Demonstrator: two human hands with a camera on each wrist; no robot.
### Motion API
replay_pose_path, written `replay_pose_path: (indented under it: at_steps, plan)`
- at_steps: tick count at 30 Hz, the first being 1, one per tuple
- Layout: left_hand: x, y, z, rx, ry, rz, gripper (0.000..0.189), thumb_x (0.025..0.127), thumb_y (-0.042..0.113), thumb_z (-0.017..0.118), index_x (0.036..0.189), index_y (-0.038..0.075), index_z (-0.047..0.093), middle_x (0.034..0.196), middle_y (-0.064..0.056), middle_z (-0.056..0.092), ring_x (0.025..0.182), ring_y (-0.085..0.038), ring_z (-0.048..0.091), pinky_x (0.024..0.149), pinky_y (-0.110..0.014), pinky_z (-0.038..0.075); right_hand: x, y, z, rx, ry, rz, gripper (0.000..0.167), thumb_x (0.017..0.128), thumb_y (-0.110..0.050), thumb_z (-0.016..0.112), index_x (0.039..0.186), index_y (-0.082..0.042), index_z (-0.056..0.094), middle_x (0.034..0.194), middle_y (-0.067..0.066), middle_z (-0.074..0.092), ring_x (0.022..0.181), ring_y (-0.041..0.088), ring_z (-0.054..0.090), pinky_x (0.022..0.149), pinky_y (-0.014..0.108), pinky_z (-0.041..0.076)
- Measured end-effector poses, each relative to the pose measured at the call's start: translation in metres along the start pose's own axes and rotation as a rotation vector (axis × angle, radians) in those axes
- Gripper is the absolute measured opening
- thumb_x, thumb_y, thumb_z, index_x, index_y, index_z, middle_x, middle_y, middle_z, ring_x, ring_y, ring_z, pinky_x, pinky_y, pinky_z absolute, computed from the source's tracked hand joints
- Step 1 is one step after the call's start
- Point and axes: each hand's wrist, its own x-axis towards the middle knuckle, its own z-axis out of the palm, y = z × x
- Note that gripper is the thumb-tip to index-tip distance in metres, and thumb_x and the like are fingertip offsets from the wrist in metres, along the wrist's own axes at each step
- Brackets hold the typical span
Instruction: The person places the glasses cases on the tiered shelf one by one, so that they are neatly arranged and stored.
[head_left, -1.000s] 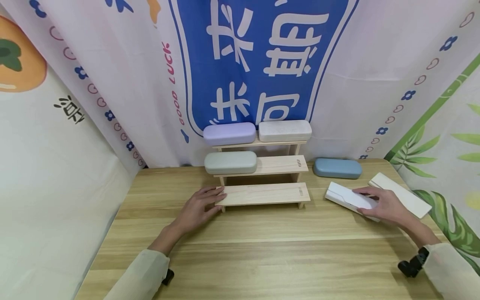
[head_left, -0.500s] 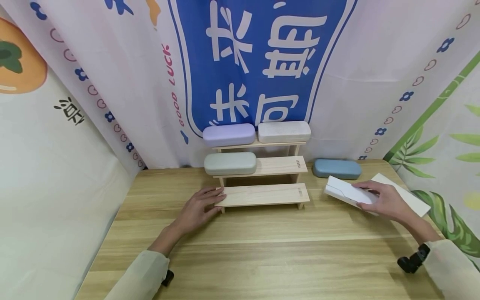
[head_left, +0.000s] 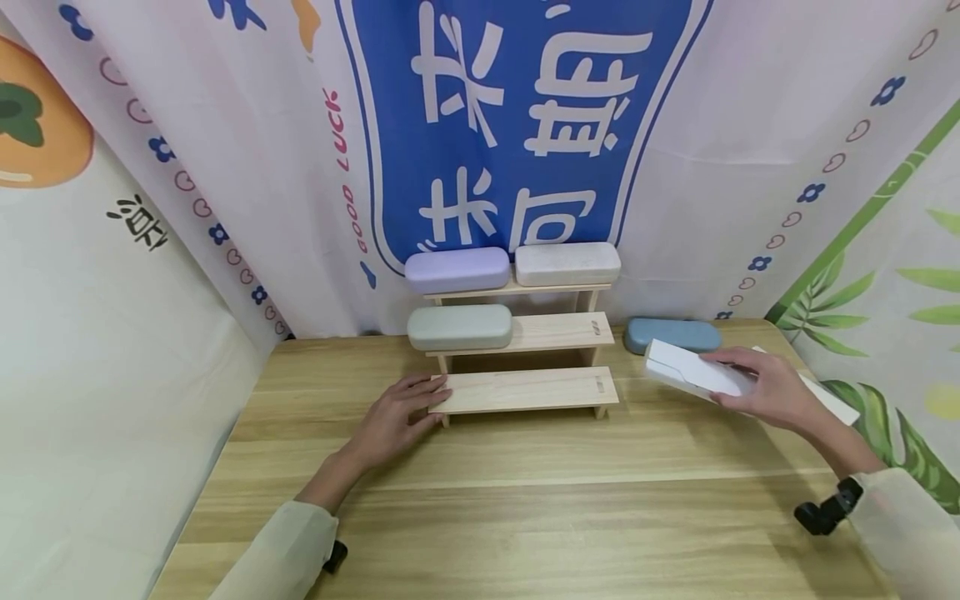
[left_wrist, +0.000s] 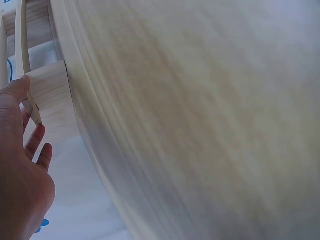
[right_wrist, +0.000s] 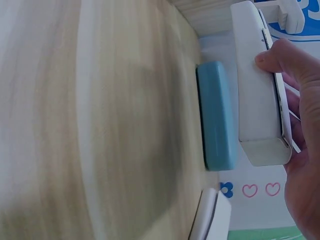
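Observation:
My left hand (head_left: 396, 417) grips the left end of the lowest step of a three-tier wooden display stand (head_left: 525, 390); its fingertips lie on the plank's end in the left wrist view. Off to the right, my right hand (head_left: 780, 390) holds a white flap-lidded glasses case (head_left: 693, 371) by its long sides, thumb on the near side. The case is raised above the table and slightly tilted, and in the right wrist view its thumb (right_wrist: 270, 61) presses the white side. Behind it a blue glasses case (right_wrist: 216, 117) lies on the table, partly covered in the head view.
A lilac case (head_left: 457, 269) and a whitish case (head_left: 567, 264) sit on the top step. On the middle step's left half rests a grey-green case (head_left: 460, 327). Another flat white case (head_left: 828, 400) lies under the right wrist, near the table's right edge. A printed curtain hangs behind.
My right hand has lifted the white glasses case off the table and shifted it a little back and left, partly over the blue case. The left hand has stayed on the stand.

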Motion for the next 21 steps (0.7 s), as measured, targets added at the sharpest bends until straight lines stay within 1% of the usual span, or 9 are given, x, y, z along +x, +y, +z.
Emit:
replay_pose_path:
  at_steps: [5,7,11,13,16,20,21]
  plan:
    - [0.000,0.000,0.000,0.006,0.005,0.000,0.045,0.097,0.018,0.079,0.141,0.013,0.070,0.153,-0.006,0.060,0.142,-0.036,0.054,0.117,-0.059,0.044,0.007,-0.005,-0.002,0.016,0.024,-0.030,0.060,0.066,-0.008,0.097,0.123,-0.012,0.079,0.117,0.017,0.078,0.106,-0.005,0.059,0.082,0.006,0.041]
    - [0.000,0.000,0.001,0.009,0.008,0.000,0.046,0.096,0.017,0.080,0.141,0.013,0.070,0.153,-0.006,0.060,0.141,-0.035,0.055,0.117,-0.058,0.044,0.010,-0.008,-0.002,0.027,0.034,-0.043,0.060,0.065,-0.007,0.097,0.122,-0.012,0.079,0.117,0.016,0.078,0.107,-0.007,0.059,0.083,0.004,0.041]
    - [0.000,0.000,0.001,0.010,0.012,0.004,0.046,0.096,0.016,0.081,0.140,0.013,0.070,0.153,-0.006,0.060,0.141,-0.035,0.055,0.117,-0.058,0.045,0.015,-0.012,-0.002,0.038,0.052,-0.069,0.061,0.063,-0.006,0.097,0.121,-0.013,0.079,0.116,0.015,0.079,0.109,-0.010,0.057,0.085,0.004,0.040]
    - [0.000,0.000,0.001,0.011,0.009,0.007,0.046,0.096,0.016,0.081,0.141,0.014,0.070,0.153,-0.006,0.060,0.140,-0.035,0.055,0.116,-0.058,0.045,0.018,-0.014,-0.001,0.032,0.059,-0.082,0.061,0.063,-0.006,0.097,0.120,-0.013,0.079,0.115,0.014,0.079,0.109,-0.010,0.058,0.085,0.004,0.040]
    - [0.000,0.000,0.001,0.012,0.005,0.006,0.046,0.096,0.017,0.081,0.141,0.014,0.070,0.153,-0.006,0.060,0.141,-0.035,0.055,0.116,-0.058,0.045,0.023,-0.017,-0.001,0.024,0.065,-0.094,0.061,0.063,-0.006,0.097,0.121,-0.014,0.080,0.115,0.012,0.080,0.107,-0.003,0.062,0.087,0.003,0.040]
    - [0.000,0.000,0.000,0.015,0.002,0.000,0.047,0.096,0.017,0.081,0.141,0.014,0.069,0.154,-0.005,0.059,0.141,-0.034,0.055,0.117,-0.058,0.045,0.031,-0.021,0.000,0.015,0.053,-0.099,0.060,0.064,-0.008,0.096,0.122,-0.014,0.079,0.116,0.013,0.079,0.105,0.016,0.068,0.090,0.003,0.038]
    - [0.000,0.000,0.000,0.016,0.001,-0.002,0.047,0.096,0.017,0.081,0.141,0.014,0.069,0.154,-0.005,0.059,0.141,-0.034,0.055,0.117,-0.058,0.045,0.033,-0.022,0.000,0.009,0.051,-0.100,0.060,0.064,-0.009,0.096,0.122,-0.015,0.079,0.116,0.014,0.079,0.103,0.019,0.068,0.089,0.003,0.039]
